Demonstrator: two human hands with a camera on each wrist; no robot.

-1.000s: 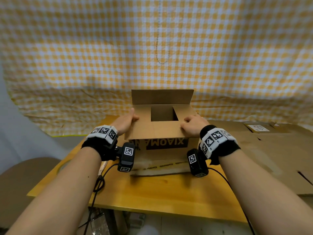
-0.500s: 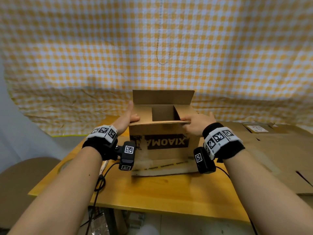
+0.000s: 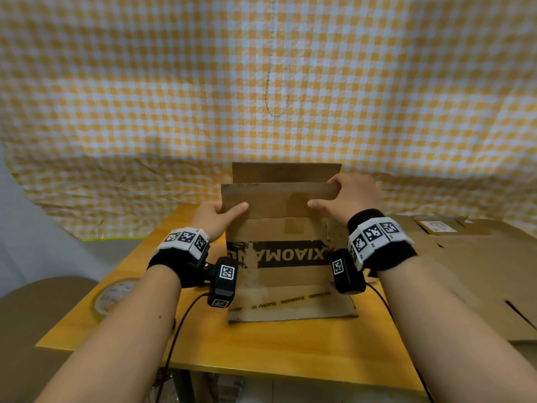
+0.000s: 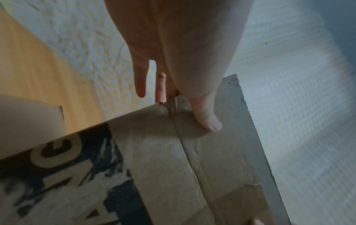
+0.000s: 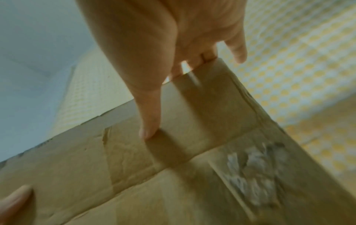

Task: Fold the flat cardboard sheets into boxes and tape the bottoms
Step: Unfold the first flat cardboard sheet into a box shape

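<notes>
A brown cardboard box [image 3: 286, 274] with upside-down black "XIAOMANG" print stands on the yellow table [image 3: 261, 344]. Its near top flap [image 3: 279, 199] stands upright, and the far flap [image 3: 286, 171] stands upright behind it. My left hand [image 3: 216, 216] pinches the near flap's left end, thumb [image 4: 206, 118] on the front face and fingers behind. At the flap's right end my right hand [image 3: 351, 196] grips it, thumb [image 5: 150, 121] on the front and fingers over the top edge. The box's inside is hidden behind the raised flap.
A lower flap [image 3: 290, 306] of the box lies flat on the table toward me. A tape roll [image 3: 112, 295] sits at the table's left edge. Flat cardboard sheets [image 3: 476, 269] cover the surface to the right. A yellow checkered cloth [image 3: 261, 82] hangs behind.
The near top flap, lying folded down over the opening a second ago, has swung up to upright. Both hands rose with it, holding its ends.
</notes>
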